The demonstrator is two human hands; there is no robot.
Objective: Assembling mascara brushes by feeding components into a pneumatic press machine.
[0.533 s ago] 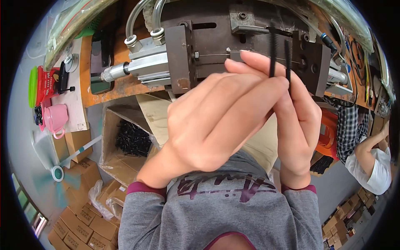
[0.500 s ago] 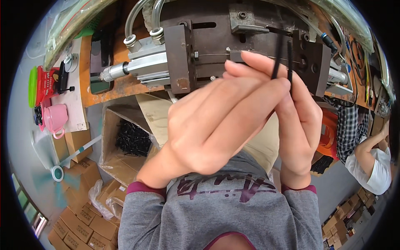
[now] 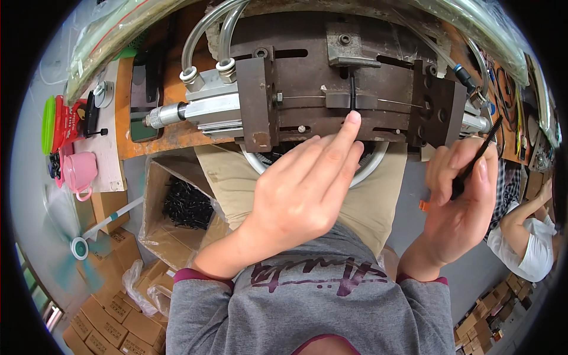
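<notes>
Here, the left hand, fingers outstretched, is touching a black rod pointing straight away across the metal fixture; the right hand is gripping a black bristled wand, slanting away rightward.

We see an evenly bright scene with mostly soft shadows. Glare streaks the plastic sheeting along the upper left, and highlights shine on the metal cylinder below it. The inside of the open carton falls darker. Near the frame's centre the fingers look sharp, while at lower left the fan blades smear into a teal blur. We find the worktop edge bending with the fisheye, and black swallowing the corners.
</notes>
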